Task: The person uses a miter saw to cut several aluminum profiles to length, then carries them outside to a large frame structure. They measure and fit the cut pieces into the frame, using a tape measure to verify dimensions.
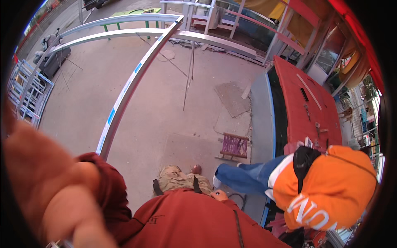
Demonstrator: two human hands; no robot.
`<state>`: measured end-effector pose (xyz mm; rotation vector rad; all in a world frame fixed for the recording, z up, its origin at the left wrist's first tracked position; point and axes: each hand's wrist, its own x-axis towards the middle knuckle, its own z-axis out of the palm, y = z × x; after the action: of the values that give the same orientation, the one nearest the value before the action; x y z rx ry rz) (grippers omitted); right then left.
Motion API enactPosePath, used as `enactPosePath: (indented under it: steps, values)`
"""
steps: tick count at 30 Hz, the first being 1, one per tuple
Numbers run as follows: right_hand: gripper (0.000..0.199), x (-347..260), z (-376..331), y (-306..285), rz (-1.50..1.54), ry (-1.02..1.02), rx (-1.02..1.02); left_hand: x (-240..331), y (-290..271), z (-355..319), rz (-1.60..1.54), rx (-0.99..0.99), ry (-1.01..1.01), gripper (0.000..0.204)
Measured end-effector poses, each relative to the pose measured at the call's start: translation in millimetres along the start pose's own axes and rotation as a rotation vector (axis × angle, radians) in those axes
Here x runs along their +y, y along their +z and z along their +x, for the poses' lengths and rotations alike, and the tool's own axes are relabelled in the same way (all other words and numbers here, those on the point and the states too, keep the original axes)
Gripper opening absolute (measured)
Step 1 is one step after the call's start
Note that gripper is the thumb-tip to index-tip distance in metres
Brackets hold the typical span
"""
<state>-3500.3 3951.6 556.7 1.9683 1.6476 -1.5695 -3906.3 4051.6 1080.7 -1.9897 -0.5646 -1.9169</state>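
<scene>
My left hand (53,182) is raised large and close at the left, smeared by motion; I cannot make out its fingers. Behind its dark red sleeve (103,177) disappears the near end of a long metal profile (128,89) with blue and white film strips. That profile runs away from me, its far end by other pale profiles (120,32). My right hand (219,195) is low beside my right hip, fingers curled around a small dark thing that I cannot identify.
A co-worker in an orange top (326,186) bends by a red-topped table (308,99) with tools on it. A small stool with purple webbing (234,145) stands on the floor. Thin-legged stands (190,70) are under the profiles. White frames (31,91) lean at the left.
</scene>
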Motion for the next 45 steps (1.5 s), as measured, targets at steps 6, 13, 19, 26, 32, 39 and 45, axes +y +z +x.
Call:
enactPosePath:
  steps: [6,13,19,26,32,39,45]
  values:
    - [0.045,29.3,50.6,-4.1,0.024,0.206,0.06,-87.9,36.5,-281.7,-0.06,-0.504,-1.241,0.053]
    - [0.032,0.7,64.9,48.5,0.115,0.371,0.436,-42.3,32.6,-526.4,0.119,-1.505,-2.049,0.109]
    - [0.038,-73.5,118.1,14.2,0.39,0.53,0.339,-117.9,12.3,-540.3,0.066,-1.493,-2.114,0.086]
    - [0.048,-126.2,227.6,-96.8,0.437,0.362,0.333,-243.3,58.2,-533.9,-0.157,-1.333,-2.088,0.059]
    - [0.053,-136.7,294.3,-192.6,0.458,0.401,0.257,-352.0,108.4,-550.4,-0.129,-1.35,-2.022,0.048]
    - [0.062,-56.9,415.5,-298.6,0.363,0.539,0.169,-497.0,270.7,-474.2,-0.051,-1.496,-1.792,0.043]
    - [0.054,-107.9,465.7,-454.5,0.513,0.328,0.238,-598.5,454.9,-312.2,-0.645,-1.29,-1.508,0.027]
